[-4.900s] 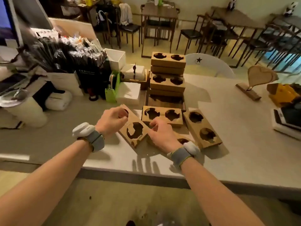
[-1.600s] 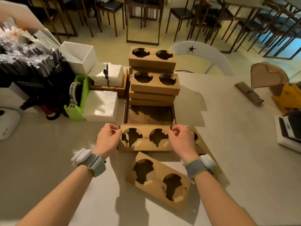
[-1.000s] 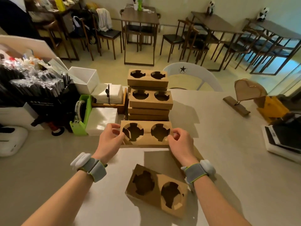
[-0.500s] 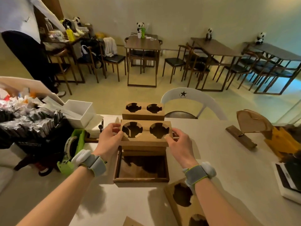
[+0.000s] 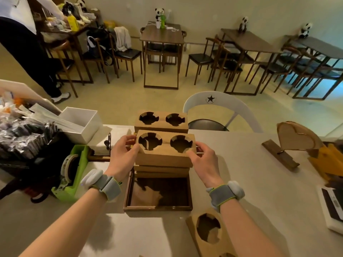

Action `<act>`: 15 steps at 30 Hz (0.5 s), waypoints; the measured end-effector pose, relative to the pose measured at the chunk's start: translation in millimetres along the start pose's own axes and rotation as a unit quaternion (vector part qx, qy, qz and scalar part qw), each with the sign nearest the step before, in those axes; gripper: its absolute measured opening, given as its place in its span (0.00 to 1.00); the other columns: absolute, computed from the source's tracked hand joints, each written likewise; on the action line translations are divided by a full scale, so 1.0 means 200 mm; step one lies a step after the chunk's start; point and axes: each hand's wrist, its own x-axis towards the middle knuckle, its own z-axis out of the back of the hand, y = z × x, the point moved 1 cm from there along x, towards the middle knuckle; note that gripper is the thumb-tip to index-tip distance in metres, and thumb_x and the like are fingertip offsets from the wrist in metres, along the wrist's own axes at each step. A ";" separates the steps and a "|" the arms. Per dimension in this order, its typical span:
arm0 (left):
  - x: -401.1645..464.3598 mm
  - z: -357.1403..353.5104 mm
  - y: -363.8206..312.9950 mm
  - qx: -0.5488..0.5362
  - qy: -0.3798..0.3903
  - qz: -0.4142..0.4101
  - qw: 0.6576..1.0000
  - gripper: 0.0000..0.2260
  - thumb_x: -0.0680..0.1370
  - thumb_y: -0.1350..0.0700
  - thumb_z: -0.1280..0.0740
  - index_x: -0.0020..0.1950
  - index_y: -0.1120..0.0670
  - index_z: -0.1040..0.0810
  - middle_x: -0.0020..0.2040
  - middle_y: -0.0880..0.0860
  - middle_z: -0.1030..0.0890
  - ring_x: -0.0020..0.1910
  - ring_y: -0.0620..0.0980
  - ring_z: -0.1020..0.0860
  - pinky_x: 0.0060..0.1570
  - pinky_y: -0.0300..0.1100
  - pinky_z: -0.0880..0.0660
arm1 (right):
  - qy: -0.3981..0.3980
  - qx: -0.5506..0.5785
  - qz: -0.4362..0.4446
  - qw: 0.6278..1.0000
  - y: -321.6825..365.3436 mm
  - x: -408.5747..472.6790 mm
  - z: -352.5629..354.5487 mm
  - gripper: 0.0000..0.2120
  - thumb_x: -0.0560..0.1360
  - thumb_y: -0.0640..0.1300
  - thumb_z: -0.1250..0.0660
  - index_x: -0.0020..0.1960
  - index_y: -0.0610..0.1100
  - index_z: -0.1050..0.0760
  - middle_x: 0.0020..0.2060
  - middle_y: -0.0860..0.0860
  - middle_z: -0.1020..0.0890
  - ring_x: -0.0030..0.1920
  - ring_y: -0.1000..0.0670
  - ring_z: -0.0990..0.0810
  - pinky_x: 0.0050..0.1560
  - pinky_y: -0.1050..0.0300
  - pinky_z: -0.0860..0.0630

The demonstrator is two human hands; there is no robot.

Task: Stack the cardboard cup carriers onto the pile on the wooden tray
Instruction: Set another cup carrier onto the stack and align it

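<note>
A brown two-hole cardboard cup carrier [image 5: 165, 151] rests on top of the nearer pile in the wooden tray [image 5: 157, 207]. My left hand [image 5: 123, 155] grips its left end and my right hand [image 5: 203, 160] grips its right end. Behind it stands a taller pile of carriers [image 5: 161, 120]. The tray's near compartment holds no carriers. Another loose carrier [image 5: 207, 231] lies flat on the counter at the lower right, partly hidden by my right forearm.
A green tape dispenser [image 5: 71, 173] and bagged items [image 5: 22, 140] sit left of the tray, with a white box [image 5: 81, 123] behind. A wooden heart stand [image 5: 295, 140] and a white device [image 5: 332, 206] are on the right. A person [image 5: 22, 39] stands far left.
Both hands lifted the carrier from the counter, carried it forward over the tray and set it down on the nearer pile. The camera tilted up toward the room.
</note>
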 end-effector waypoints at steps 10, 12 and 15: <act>-0.04 0.00 0.02 0.010 0.000 -0.022 1.000 0.19 0.79 0.51 0.35 0.69 0.51 0.29 0.59 0.47 0.24 0.51 0.42 0.24 0.44 0.33 0.29 | -0.015 0.002 -0.021 1.000 -0.05 0.00 -0.01 0.23 0.75 0.52 0.32 0.69 0.49 0.28 0.58 0.52 0.21 0.57 0.50 0.23 0.53 0.53 0.22; -0.07 0.01 0.02 0.009 -0.008 -0.022 1.000 0.19 0.79 0.52 0.35 0.69 0.52 0.30 0.59 0.47 0.24 0.51 0.42 0.24 0.44 0.33 0.29 | -0.021 0.014 -0.023 0.999 -0.06 -0.02 0.00 0.25 0.74 0.53 0.32 0.69 0.49 0.29 0.57 0.53 0.21 0.55 0.51 0.23 0.48 0.61 0.25; -0.13 0.07 0.06 0.001 -0.024 -0.007 1.000 0.17 0.78 0.53 0.35 0.66 0.52 0.29 0.58 0.49 0.24 0.53 0.46 0.24 0.48 0.39 0.27 | -0.049 0.013 -0.023 0.998 -0.08 -0.07 0.04 0.24 0.74 0.54 0.32 0.68 0.49 0.28 0.55 0.52 0.21 0.53 0.53 0.23 0.47 0.62 0.27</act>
